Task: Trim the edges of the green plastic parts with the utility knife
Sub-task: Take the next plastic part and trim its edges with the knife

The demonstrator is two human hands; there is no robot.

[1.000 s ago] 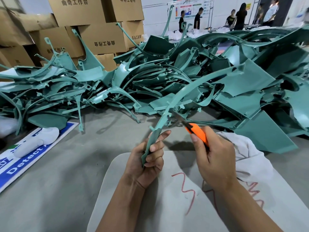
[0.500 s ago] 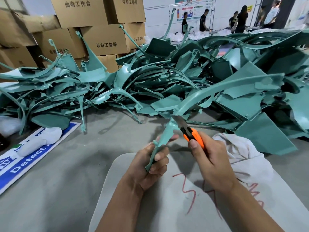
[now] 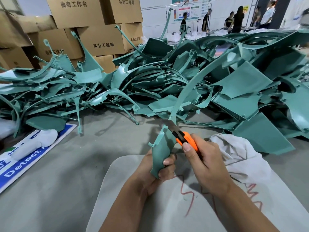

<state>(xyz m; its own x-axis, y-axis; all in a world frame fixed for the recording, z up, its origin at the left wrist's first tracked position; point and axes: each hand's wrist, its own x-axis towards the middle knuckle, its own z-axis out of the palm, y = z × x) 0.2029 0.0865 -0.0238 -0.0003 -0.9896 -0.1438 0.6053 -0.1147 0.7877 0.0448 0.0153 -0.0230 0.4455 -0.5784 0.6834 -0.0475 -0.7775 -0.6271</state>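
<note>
Left hand (image 3: 157, 171) fingers curl round a smooth, curved green plastic part (image 3: 161, 148); right hand (image 3: 205, 163) grips the orange utility knife (image 3: 185, 139), steel blade against its edge.

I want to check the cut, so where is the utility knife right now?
In the head view, the utility knife sits just right of centre, gripped by the right hand, its blade against the green plastic part held by the left hand.

We see teal-green plastic parts (image 3: 184, 77) in the far heap, an orange utility knife (image 3: 187, 139) with black tip and silver blade, grey floor (image 3: 66, 173), brown cardboard boxes (image 3: 100, 41), a blue-white sign (image 3: 25, 158) left, and a white cloth (image 3: 237, 153) with red scribbles right.
</note>
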